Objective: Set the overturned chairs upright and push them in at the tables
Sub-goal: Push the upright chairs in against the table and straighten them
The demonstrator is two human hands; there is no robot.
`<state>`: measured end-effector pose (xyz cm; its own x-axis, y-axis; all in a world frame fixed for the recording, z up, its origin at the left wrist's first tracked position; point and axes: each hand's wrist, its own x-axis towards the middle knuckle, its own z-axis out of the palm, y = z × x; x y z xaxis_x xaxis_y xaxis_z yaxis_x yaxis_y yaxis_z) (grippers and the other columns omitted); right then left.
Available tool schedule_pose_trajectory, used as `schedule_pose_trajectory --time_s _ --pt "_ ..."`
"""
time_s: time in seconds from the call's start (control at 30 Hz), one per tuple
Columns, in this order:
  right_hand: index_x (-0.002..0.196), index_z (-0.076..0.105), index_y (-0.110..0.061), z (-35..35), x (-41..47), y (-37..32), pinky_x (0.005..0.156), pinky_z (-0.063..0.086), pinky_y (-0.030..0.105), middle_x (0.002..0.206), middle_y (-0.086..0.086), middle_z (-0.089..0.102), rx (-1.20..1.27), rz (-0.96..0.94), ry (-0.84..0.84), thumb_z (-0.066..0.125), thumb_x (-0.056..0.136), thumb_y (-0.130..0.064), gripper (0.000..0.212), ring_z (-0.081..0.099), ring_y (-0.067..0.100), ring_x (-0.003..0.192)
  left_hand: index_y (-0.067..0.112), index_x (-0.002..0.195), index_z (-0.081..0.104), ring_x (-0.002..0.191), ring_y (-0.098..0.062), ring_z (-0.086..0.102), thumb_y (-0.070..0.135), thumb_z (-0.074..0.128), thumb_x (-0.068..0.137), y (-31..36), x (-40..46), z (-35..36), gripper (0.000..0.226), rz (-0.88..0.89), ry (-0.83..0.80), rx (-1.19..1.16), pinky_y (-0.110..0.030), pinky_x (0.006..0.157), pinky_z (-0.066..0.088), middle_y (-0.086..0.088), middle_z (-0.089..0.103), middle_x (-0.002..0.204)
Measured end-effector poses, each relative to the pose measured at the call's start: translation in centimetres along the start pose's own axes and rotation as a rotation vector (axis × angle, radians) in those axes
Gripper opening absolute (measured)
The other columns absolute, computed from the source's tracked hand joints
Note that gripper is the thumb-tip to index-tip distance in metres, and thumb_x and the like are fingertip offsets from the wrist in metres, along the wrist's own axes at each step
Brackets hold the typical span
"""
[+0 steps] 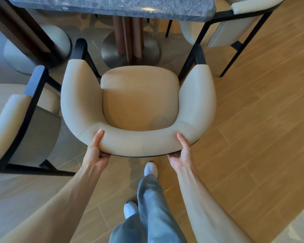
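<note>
Wooden floor carries an upright chair facing the worktop; both hands, left and right, grip its backrest, fingers hidden underneath.

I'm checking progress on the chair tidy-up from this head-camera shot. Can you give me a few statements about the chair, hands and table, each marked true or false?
1. The beige padded armchair stands upright. True.
2. Only the left hand holds its backrest. False: the right hand grips it too.
3. The chair faces the dark speckled stone table. True.
4. The seat is fully under the tabletop. False: the whole seat shows in front of the table edge.
</note>
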<state>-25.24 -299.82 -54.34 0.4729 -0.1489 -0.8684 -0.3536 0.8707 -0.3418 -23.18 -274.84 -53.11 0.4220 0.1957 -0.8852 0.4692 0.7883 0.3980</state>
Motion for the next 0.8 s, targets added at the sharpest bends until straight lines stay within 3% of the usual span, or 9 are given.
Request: schedule_pose_trajectory --time_s 0.13,0.27,0.33,0.4,0.47,0.5,0.57,0.63,0.8 --pt "0.115 0.069 -0.013 -0.1 -0.1 0.3 0.074 0.061 0.039 0.094 0.009 0.079 -0.044 0.010 0.038 0.086 0.068 -0.023 0.050 0.075 0.026 0.091 0.015 0.111 0.064 0.085 -0.013 0.076 0.027 0.085 0.074 0.4 0.2 -0.3 0.044 0.004 0.000 0.029 -0.034 0.067 0.062 -0.002 0.077 0.103" --pt "0.126 0.063 -0.012 1.0 -1.3 -0.9 0.078 0.058 0.033 0.109 0.005 0.077 -0.212 -0.030 0.097 0.087 0.074 -0.027 0.059 0.074 0.022 0.097 0.009 0.115 0.057 0.098 -0.019 0.068 0.035 0.085 0.075 1.0 -0.6 0.0 0.055 0.036 0.105 0.242 -0.033 0.071 0.056 -0.003 0.069 0.115" --pt "0.142 0.049 -0.013 1.6 -1.9 -1.3 0.097 0.049 0.038 0.136 0.005 0.062 -0.556 -0.257 0.320 0.088 0.073 -0.030 0.081 0.060 0.025 0.118 0.009 0.120 0.053 0.108 -0.027 0.060 0.042 0.084 0.074 1.1 -1.5 0.0 0.064 0.198 0.305 0.600 -0.037 0.082 0.050 -0.010 0.056 0.128" --pt "0.151 0.035 -0.012 1.8 -2.2 -1.8 0.113 0.037 0.047 0.153 0.011 0.041 -1.063 -0.795 0.425 0.085 0.075 -0.029 0.092 0.042 0.031 0.138 0.009 0.135 0.045 0.124 -0.034 0.046 0.041 0.082 0.074 0.9 -2.6 -0.4 0.078 0.672 0.377 1.099 -0.044 0.098 0.044 -0.016 0.041 0.136" --pt "0.150 0.040 -0.014 2.8 -2.9 -1.7 0.118 0.026 0.043 0.155 0.009 0.039 -1.494 -1.172 0.082 0.084 0.076 -0.034 0.088 0.034 0.027 0.143 0.017 0.140 0.044 0.129 -0.032 0.041 0.047 0.080 0.073 0.7 -3.3 -0.5 0.082 1.230 0.045 1.605 -0.049 0.107 0.038 -0.012 0.041 0.139" --pt "0.152 0.038 -0.017 3.6 -3.2 -1.3 0.120 0.021 0.042 0.158 0.006 0.037 -1.716 -1.132 -0.177 0.083 0.075 -0.044 0.093 0.029 0.025 0.146 0.020 0.144 0.043 0.133 -0.031 0.040 0.055 0.078 0.071 0.7 -3.3 -0.2 0.089 1.328 -0.201 1.841 -0.049 0.112 0.033 -0.007 0.041 0.144" --pt "0.159 0.020 -0.024 4.9 -3.0 0.5 0.123 0.010 0.048 0.166 0.004 0.021 -2.239 -0.846 -0.517 0.080 0.069 -0.061 0.114 0.015 0.026 0.153 0.023 0.155 0.024 0.146 -0.028 0.027 0.067 0.076 0.065 0.6 -2.5 0.7 0.113 1.157 -0.480 2.314 -0.051 0.120 0.017 -0.001 0.030 0.157" --pt "0.160 0.007 -0.023 5.5 -2.3 1.8 0.122 0.007 0.056 0.166 0.010 0.015 -2.561 -0.758 -0.552 0.083 0.065 -0.061 0.127 0.013 0.033 0.152 0.020 0.157 0.011 0.149 -0.025 0.021 0.061 0.079 0.064 0.4 -1.2 1.8 0.123 1.069 -0.479 2.566 -0.053 0.121 0.012 -0.003 0.025 0.159" --pt "0.152 0.021 -0.019 6.7 -1.9 2.4 0.105 0.033 0.054 0.141 0.012 0.047 -2.777 -0.912 -0.463 0.082 0.074 -0.040 0.102 0.046 0.037 0.128 0.016 0.139 0.035 0.120 -0.023 0.051 0.048 0.077 0.069 0.2 0.0 3.5 0.087 1.151 -0.398 2.719 -0.046 0.103 0.036 -0.002 0.054 0.128"
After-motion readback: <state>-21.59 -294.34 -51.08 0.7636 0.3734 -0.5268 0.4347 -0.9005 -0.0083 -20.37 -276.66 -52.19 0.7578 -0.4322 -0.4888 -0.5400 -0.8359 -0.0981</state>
